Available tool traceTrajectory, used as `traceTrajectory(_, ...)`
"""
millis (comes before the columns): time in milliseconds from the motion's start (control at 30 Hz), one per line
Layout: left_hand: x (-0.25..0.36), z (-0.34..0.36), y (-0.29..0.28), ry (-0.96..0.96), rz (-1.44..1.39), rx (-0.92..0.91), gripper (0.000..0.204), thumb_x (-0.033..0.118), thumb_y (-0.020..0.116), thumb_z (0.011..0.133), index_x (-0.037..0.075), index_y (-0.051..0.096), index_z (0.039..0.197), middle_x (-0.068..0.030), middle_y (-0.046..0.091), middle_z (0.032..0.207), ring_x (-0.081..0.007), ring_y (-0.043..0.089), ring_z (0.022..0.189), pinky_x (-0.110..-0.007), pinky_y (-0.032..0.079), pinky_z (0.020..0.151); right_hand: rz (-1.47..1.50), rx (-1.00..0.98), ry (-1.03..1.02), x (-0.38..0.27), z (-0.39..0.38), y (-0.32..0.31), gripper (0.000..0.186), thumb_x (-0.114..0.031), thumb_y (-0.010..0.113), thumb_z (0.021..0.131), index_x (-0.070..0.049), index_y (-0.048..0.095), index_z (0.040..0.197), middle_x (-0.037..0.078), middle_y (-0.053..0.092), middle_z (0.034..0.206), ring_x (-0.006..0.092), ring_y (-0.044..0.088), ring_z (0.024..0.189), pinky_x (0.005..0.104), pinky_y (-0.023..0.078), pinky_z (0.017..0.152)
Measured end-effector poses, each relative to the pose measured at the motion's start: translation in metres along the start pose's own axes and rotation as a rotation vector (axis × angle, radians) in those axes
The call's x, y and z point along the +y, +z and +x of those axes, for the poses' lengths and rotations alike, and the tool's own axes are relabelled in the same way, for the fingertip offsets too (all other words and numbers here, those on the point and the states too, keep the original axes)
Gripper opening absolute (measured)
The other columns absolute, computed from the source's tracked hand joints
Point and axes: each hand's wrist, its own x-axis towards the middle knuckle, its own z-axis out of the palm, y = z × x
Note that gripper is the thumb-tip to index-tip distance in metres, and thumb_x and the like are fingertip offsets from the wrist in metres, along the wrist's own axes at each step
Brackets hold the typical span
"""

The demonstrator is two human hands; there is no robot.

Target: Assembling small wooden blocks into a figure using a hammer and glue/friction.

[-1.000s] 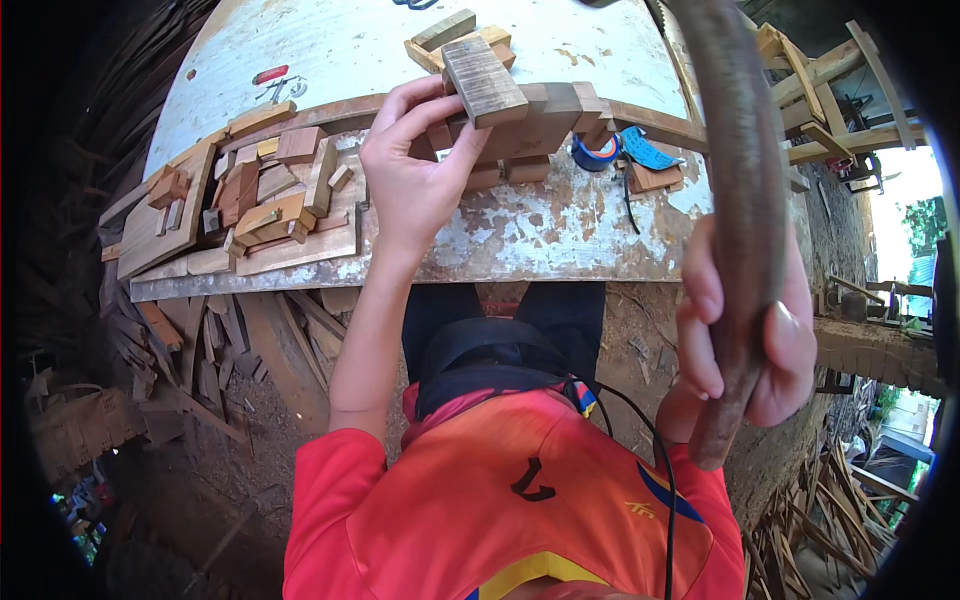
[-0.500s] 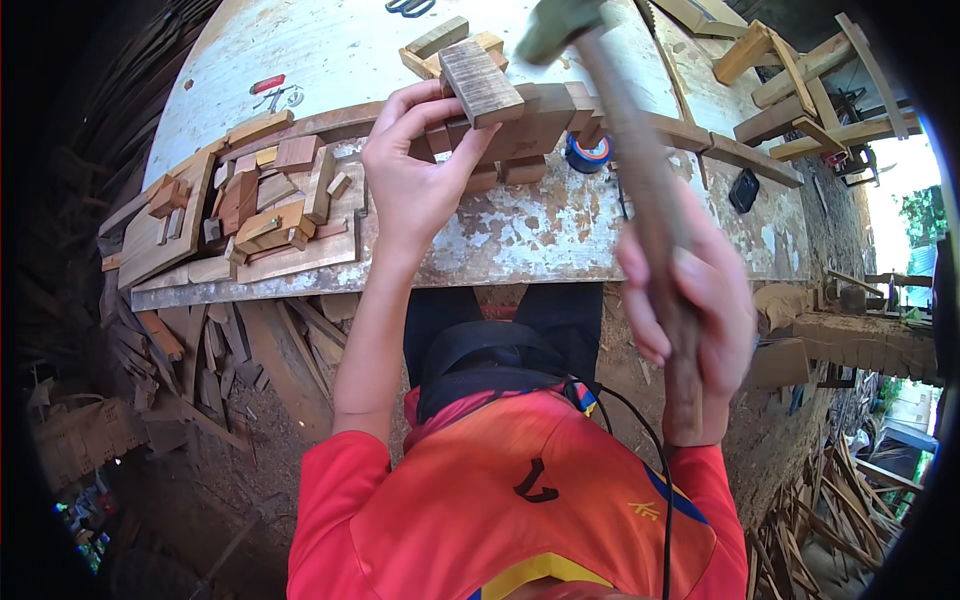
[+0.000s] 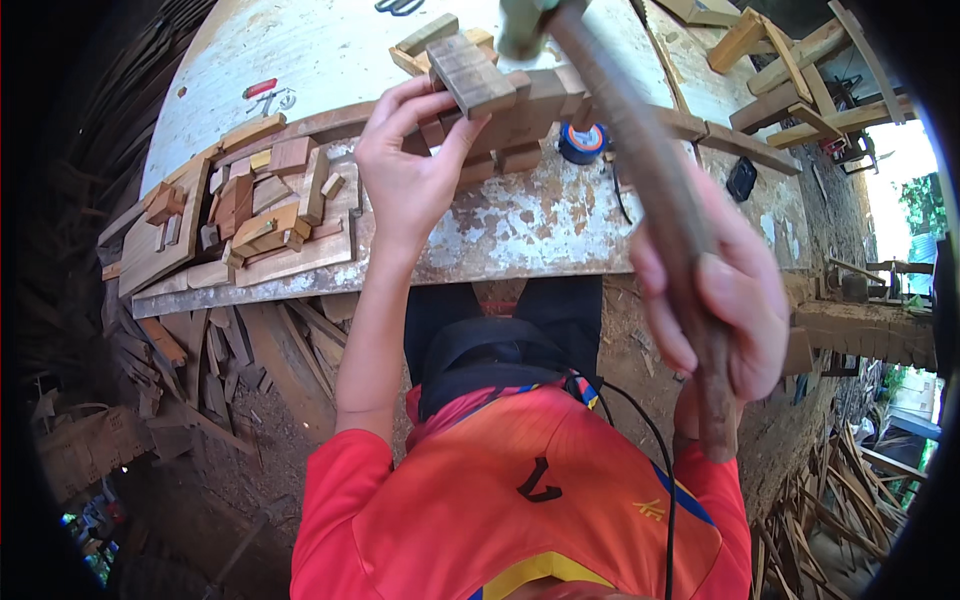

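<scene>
At the bench's middle, my left hand (image 3: 405, 170) grips a short, greyish wooden block (image 3: 470, 70), thumb at its front edge and fingers along its left side. The block sits on a stepped assembly of brown wooden blocks (image 3: 535, 115). My right hand (image 3: 725, 300) is wrapped round the long wooden handle (image 3: 630, 120) of a hammer, which slants up and left over the bench. The hammer's head (image 3: 520, 25) is blurred at the top edge, above and right of the held block; I cannot tell whether it touches anything. The handle hides part of the bench behind it.
The paint-worn workbench (image 3: 500, 240) carries wood offcuts (image 3: 265, 225) on the left, a blue tape roll (image 3: 583, 143), a small black object (image 3: 741, 178), scissors (image 3: 398, 5) and a red-handled tool (image 3: 262, 88). A wooden frame (image 3: 790, 70) stands right; scrap wood (image 3: 210, 370) lies below.
The hammer has tipped leftward from upright, bringing its head into view above the blocks. My right hand has moved slightly left and forward. My left hand and its block have shifted very slightly leftward.
</scene>
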Motion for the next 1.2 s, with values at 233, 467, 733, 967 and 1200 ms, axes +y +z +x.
traceTrajectory(233, 0.0, 0.002, 0.001, -0.041, -0.018, -0.013, 0.026, 0.008, 0.094, 0.085, 0.002, 0.086, 0.109, -0.0066, 0.078, 0.119, -0.009, 0.065, 0.083, -0.027, 0.056, 0.077, 0.107, -0.005, 0.056, 0.029, 0.014, -0.011, 0.085, -0.027, 0.066, 0.102, 0.005, 0.031, 0.172, 0.014, 0.062, 0.102, 0.0089, 0.05, 0.053, 0.0223, 0.034, 0.042)
traceTrajectory(467, 0.002, 0.002, 0.007, 0.024, 0.019, 0.015, 0.025, 0.007, 0.093, 0.086, 0.001, 0.086, 0.109, -0.0065, 0.078, 0.117, -0.0104, 0.068, 0.085, -0.027, 0.057, 0.079, -0.032, 0.174, -0.236, 0.0, -0.006, 0.007, 0.092, -0.047, 0.065, 0.103, 0.015, 0.034, 0.163, 0.013, 0.057, 0.095, 0.0057, 0.044, 0.041, 0.0194, 0.035, 0.035)
traceTrajectory(733, -0.013, 0.01, 0.007, 0.071, -0.026, 0.142, 0.043, 0.019, 0.105, 0.074, 0.001, 0.083, 0.106, -0.009, 0.08, 0.115, -0.0165, 0.074, 0.095, -0.033, 0.061, 0.086, 0.106, 0.05, -0.109, 0.024, 0.01, -0.011, 0.078, -0.019, 0.06, 0.105, 0.005, 0.03, 0.173, 0.014, 0.062, 0.104, 0.0066, 0.047, 0.051, 0.0207, 0.036, 0.046)
traceTrajectory(967, -0.01, 0.027, -0.004, -0.085, 0.013, -0.195, 0.047, 0.013, 0.099, 0.081, -0.003, 0.082, 0.122, -0.0093, 0.086, 0.107, -0.0131, 0.079, 0.095, -0.03, 0.063, 0.086, 0.111, 0.035, -0.151, 0.026, 0.016, -0.016, 0.076, -0.021, 0.059, 0.106, 0.005, 0.031, 0.172, 0.014, 0.062, 0.104, 0.0066, 0.048, 0.052, 0.0208, 0.037, 0.046)
traceTrajectory(1200, -0.014, 0.025, -0.001, -0.091, -0.073, -0.17, 0.046, 0.01, 0.098, 0.083, -0.003, 0.081, 0.124, -0.0097, 0.086, 0.108, -0.0126, 0.079, 0.096, -0.029, 0.063, 0.087, 0.124, 0.015, -0.101, 0.036, 0.021, -0.014, 0.073, -0.017, 0.057, 0.107, 0.005, 0.032, 0.172, 0.013, 0.062, 0.103, 0.0067, 0.049, 0.052, 0.0209, 0.037, 0.045)
